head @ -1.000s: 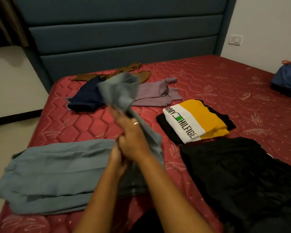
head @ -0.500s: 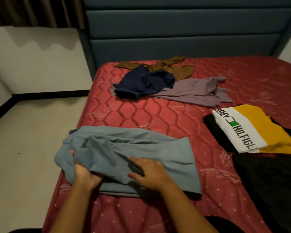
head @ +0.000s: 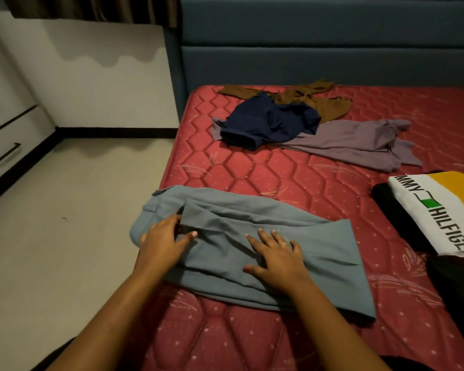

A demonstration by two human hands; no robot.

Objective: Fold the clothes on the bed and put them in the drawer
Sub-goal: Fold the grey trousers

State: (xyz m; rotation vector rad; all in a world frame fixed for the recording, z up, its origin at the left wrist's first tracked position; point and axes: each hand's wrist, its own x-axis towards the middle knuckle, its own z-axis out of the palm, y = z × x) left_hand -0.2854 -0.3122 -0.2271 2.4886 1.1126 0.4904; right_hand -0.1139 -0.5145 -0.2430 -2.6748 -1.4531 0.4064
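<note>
status, head cam: blue-grey garment (head: pixel 319 250) lies folded into a long band across the near left part of the bed (head: pixel 252 178). its left end is at the mattress edge and its right end points toward the folded stack. a top flap lies over the lower layers, with creases running along its length.

left hand (head: pixel 164 242) rests on the left end of the garment, fingertips at the end of the top flap, thumb stretched out flat on the cloth. grip wide, nothing pinched as far as i can tell.

right hand (head: pixel 276 261) lies palm down on the middle of the garment, fingers straight and spread, pressing the cloth. grip wide, holds nothing. ring (head: pixel 285 244) on one finger.

far side, near the headboard (head: pixel 319 49): navy garment (head: pixel 268 121) is crumpled and overlaps a brown garment (head: pixel 330 105) behind it and a mauve garment (head: pixel 354 143) that stretches off to the right. all three are unfolded and well apart from the blue-grey one.

right edge: folded white and yellow shirt (head: pixel 439 215) with printed lettering sits on a black garment (head: pixel 383 194). more black cloth (head: pixel 456 285) lies near it, lower right, partly cut off by the frame.

left of the bed: pale floor (head: pixel 65 210) and a white drawer unit (head: pixel 6 156) with a dark handle, closed.
</note>
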